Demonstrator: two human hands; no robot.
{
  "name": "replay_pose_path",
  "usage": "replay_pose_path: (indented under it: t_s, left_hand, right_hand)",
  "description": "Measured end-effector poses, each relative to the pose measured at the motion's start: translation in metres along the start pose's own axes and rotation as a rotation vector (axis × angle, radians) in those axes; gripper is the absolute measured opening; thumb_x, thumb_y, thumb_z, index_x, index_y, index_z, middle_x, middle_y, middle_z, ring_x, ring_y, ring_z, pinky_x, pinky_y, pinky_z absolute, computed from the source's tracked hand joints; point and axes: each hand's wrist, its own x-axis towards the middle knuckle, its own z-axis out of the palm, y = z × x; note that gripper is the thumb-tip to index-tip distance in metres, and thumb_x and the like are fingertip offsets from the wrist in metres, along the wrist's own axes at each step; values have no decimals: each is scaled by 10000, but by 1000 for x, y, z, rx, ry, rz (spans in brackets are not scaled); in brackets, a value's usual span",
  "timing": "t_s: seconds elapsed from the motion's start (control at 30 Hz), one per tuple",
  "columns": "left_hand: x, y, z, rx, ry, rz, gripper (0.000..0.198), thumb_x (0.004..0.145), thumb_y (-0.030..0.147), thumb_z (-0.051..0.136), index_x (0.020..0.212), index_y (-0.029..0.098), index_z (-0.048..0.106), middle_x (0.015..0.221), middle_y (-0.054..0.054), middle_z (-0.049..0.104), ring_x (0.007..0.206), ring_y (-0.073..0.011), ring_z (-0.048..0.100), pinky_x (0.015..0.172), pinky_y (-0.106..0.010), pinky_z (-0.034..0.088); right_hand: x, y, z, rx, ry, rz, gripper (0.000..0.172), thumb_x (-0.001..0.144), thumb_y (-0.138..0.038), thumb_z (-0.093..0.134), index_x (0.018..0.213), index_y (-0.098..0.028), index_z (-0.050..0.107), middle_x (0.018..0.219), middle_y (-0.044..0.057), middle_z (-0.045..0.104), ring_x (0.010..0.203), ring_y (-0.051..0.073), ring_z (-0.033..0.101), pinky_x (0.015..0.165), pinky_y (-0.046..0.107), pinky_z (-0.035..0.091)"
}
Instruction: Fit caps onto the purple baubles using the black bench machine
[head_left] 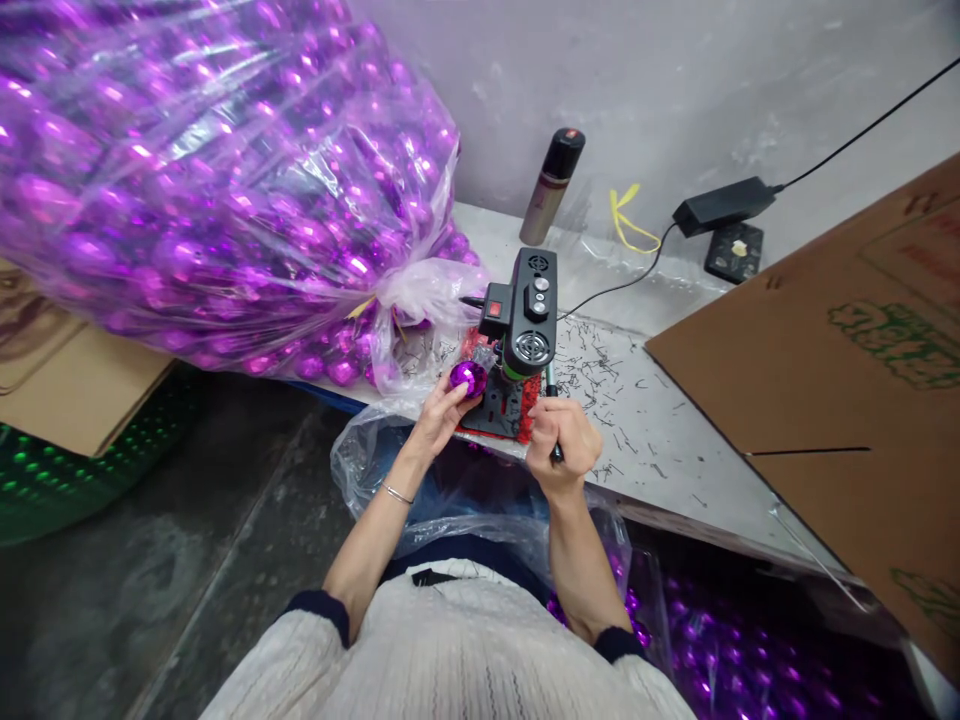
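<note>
Between the fingers of my left hand (441,415) is a shiny purple bauble (469,379), held beside the base of a small black bench drill press (531,305). My right hand (564,440) is wrapped round the black-ended lever (556,453) at the machine's right side. The drill's lower end, under a green ring (514,374), is partly hidden by the housing. Beneath the machine lies a red mat (529,408). I cannot tell whether the bauble touches the drill.
A huge clear bag of purple baubles (225,180) fills the left. A spray can (552,188), a power adapter (726,205) and a yellow tie (626,222) lie behind. Dark bits litter the worktop (660,450). A cardboard box (832,400) stands at right; more baubles (750,650) lie below.
</note>
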Motion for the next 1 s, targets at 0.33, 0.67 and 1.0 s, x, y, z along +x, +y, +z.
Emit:
replay_pose_path:
  t_s: [0.33,0.67,1.0]
  left_hand:
    - [-6,-2,-10,-121,95,-126,303,807,377,776,986,157,668,861,-43,768,753,-169,756,722,-267,592]
    - [1,-23,-6,499,115,183,562,671,403,910,1156,197,717,1172,-77,758,1132,-268,696,1064,-393,507]
    - [7,-21,-22,312,88,99,571,787,511,831,1234,185,690,1195,-97,758,1151,-253,706,1047,-371,530]
  right_hand:
    - [0,2,-1,-18,-1,-7,212,964,-134,490,781,-238,515,672,-5,638,593,121,604,552,255,436]
    - [8,3,-4,-18,-9,-5,231,967,-140,495,757,-234,506,662,-8,637,578,112,588,554,260,420]
    - [7,4,-5,-54,-30,-31,187,960,-147,501,801,-238,535,666,-11,657,569,122,611,552,267,421]
